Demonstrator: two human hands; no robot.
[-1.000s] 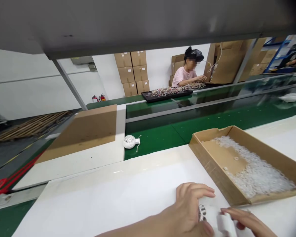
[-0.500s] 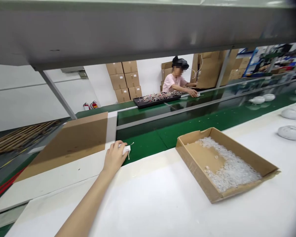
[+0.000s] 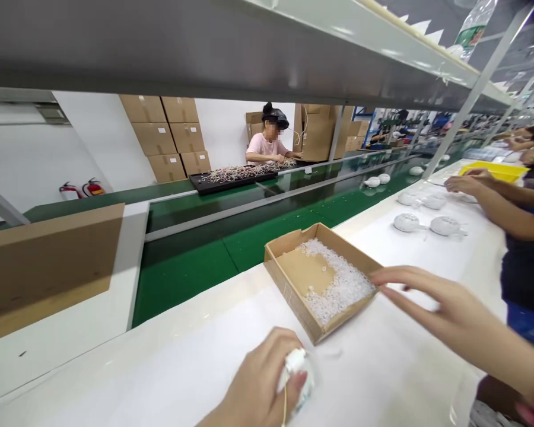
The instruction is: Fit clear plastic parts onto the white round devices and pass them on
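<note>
Moved off the green belt [image 3: 187, 273], the white device [image 3: 307, 370] sits clasped in the left hand [image 3: 262, 373], presumably freeing the right hand [image 3: 454, 305] (fingertips narrowed, contents unclear) for the cardboard tray [image 3: 289, 301] just beyond both

White device [image 3: 296, 359] blurred, partly hidden by the left grip [image 3: 263, 375], which runs off the bottom edge. Right grip [image 3: 438, 299] smeared at the right corner of the box [image 3: 289, 298]; can't tell if it holds any rings [image 3: 342, 286], too small to count. Bottle [image 3: 471, 32] cut by top edge.
</note>
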